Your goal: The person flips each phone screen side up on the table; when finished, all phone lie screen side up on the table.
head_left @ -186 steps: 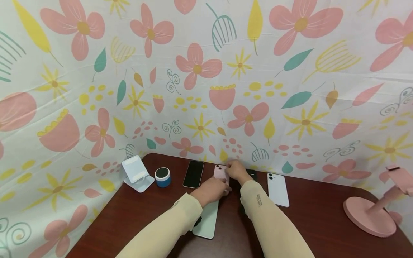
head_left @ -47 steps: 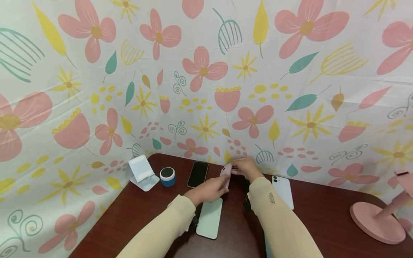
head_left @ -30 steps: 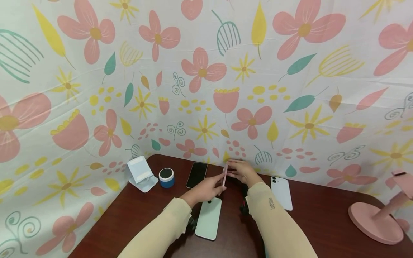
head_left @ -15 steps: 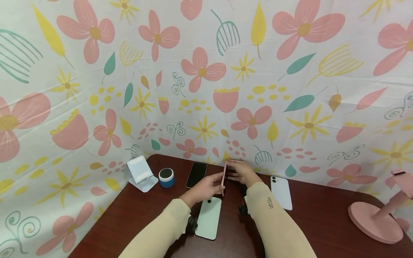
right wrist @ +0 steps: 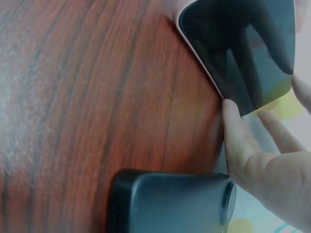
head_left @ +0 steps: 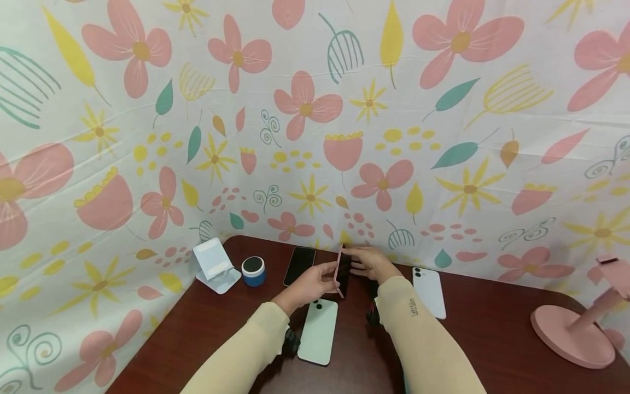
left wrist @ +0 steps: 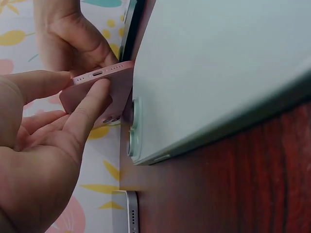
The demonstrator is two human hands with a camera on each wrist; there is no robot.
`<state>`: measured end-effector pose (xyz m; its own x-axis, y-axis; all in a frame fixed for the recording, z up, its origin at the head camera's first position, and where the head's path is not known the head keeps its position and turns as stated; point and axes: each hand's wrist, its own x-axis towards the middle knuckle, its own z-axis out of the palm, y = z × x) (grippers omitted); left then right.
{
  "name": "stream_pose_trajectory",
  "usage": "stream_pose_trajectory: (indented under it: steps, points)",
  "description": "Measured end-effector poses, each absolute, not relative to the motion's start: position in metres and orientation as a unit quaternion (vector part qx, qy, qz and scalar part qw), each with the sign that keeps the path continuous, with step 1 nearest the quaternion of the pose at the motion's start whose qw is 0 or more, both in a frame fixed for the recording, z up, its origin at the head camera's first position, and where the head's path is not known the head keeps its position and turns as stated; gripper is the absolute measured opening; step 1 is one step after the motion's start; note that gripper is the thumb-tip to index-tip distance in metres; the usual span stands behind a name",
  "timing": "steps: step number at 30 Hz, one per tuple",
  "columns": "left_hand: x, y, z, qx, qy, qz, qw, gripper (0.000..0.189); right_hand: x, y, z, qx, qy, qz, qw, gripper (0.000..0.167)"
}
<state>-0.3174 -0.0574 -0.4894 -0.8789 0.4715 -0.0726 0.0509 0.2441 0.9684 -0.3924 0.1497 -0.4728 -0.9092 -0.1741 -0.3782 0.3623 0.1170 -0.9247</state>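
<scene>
A pink phone [head_left: 344, 276] stands on its long edge on the brown table, its dark screen turned toward my right hand [head_left: 372, 264]. My left hand [head_left: 309, 285] pinches its near end between thumb and fingers. In the left wrist view, the charging port end of the pink phone [left wrist: 99, 73] shows between those fingertips. In the right wrist view, the thumb and a finger of my right hand [right wrist: 277, 165] hold the far end at two corners. Just in front of my hands a pale green phone [head_left: 318, 335] lies back up.
Left of my hands lie a phone with a black screen [head_left: 300, 265], a blue and white round jar [head_left: 253, 272] and a white folding stand [head_left: 216, 266]. To the right are a white phone [head_left: 429, 293], a dark phone [right wrist: 170, 204] and a pink stand [head_left: 571, 334]. Flowered cloth hangs behind.
The pink phone lay flat, back up; my hands have tipped it onto its edge and turned it so its screen shows on the right. The other phones keep their places.
</scene>
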Motion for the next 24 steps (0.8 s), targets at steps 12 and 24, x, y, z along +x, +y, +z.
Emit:
stream_pose_trajectory:
  steps: [12,24]
  points:
    - [-0.3198,-0.0642,-0.4952,0.153,0.822,0.530,0.143,0.062,-0.3906,0.1524,-0.4755,0.046,0.762,-0.615,0.197,0.071]
    - [-0.3262,-0.0670,-0.4925,0.159,0.862,0.462,0.135,0.064,-0.3868,0.1454,-0.4747,0.034,0.797,-0.576,0.179,0.063]
